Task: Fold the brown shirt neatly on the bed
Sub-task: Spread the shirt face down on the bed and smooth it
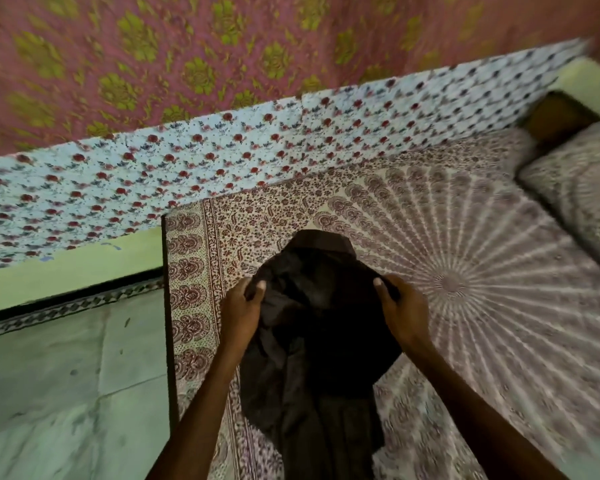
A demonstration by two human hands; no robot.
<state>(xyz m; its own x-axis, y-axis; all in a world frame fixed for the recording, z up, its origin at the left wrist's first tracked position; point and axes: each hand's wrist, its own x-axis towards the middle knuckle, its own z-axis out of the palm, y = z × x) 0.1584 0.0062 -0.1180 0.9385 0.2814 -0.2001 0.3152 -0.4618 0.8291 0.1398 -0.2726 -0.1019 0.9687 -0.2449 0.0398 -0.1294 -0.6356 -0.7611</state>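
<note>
The dark brown shirt (316, 327) lies bunched on the bed (465, 282), near its left edge. Part of the cloth is raised between my hands and part trails down toward the frame's lower edge. My left hand (241, 308) pinches the shirt's left side, thumb on top of the fabric. At the shirt's right side my right hand (400, 311) grips the cloth, with its thumb pressed on the fabric and the fingers curled behind it. Both forearms reach in from the bottom of the view.
The bed carries a cream and maroon mandala-print sheet. A blue floral cloth (222, 161) covers the wall behind it, under a pink and green one (187, 46). A pillow (582, 188) lies at the right. Pale tiled floor (66, 375) runs along the left.
</note>
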